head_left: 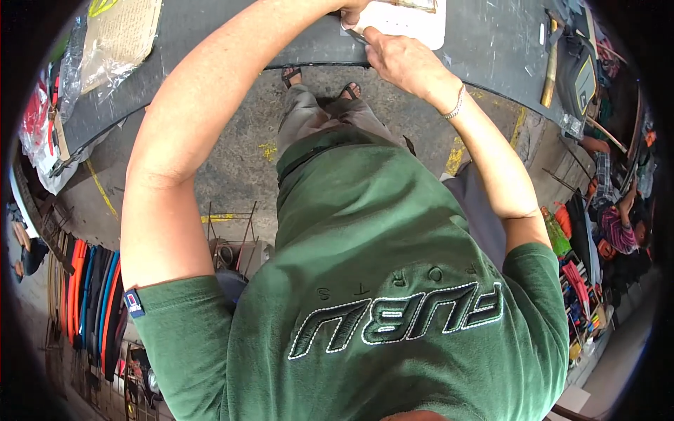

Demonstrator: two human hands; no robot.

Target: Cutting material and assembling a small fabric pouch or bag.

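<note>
A white sheet-like piece (414,27) with a rounded corner and small holes lies on the dark grey worktable (484,49), cut off by the upper edge. My right hand (404,62) rests at its near left edge, with thumb and fingers pinched together. Between the hands, a small thin grey piece (357,34) shows at the sheet's corner; its kind is unclear. My left hand (354,8) reaches in beside it with curled fingers, mostly out of the picture. Whatever its fingers grip is hidden.
A long wooden handle (550,67) lies on the table's right side, next to a black case-like object (583,77). Brown paper (121,38) under clear plastic sits at the left. Colourful strips (88,302) hang at lower left. Another person (621,228) is at the far right.
</note>
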